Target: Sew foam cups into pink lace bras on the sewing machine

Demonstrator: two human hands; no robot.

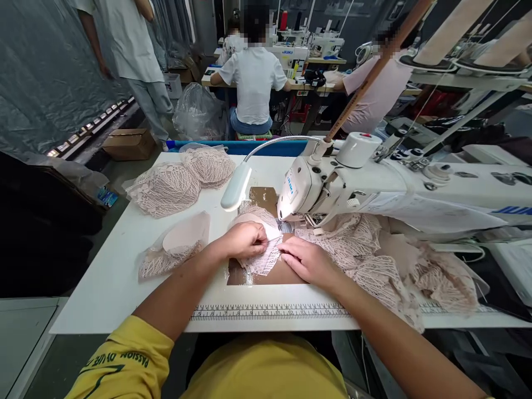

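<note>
My left hand (pixel 248 239) is closed, its thumb and fingers pinching a lace cup piece (pixel 262 262) with a smooth pale lining turned up. The piece lies just in front of the needle area of a white JUKI sewing machine (pixel 297 188). Fingers stretched out, my right hand (pixel 305 257) rests at the right edge of that lace. Brown board (pixel 282 274) covers the tabletop beneath both hands. Beside my left forearm lies another lace cup piece (pixel 185 238). To the right, joined lace pieces (pixel 366 255) bunch up under the machine arm and hang over the front edge.
Stacked lace cups (pixel 170 185) stand at the table's back left. A lamp (pixel 236 187) on a bent neck hangs close by the machine head. Along the front edge runs a printed ruler (pixel 266 313). Other people sit at machines beyond; one person (pixel 128 55) stands at left.
</note>
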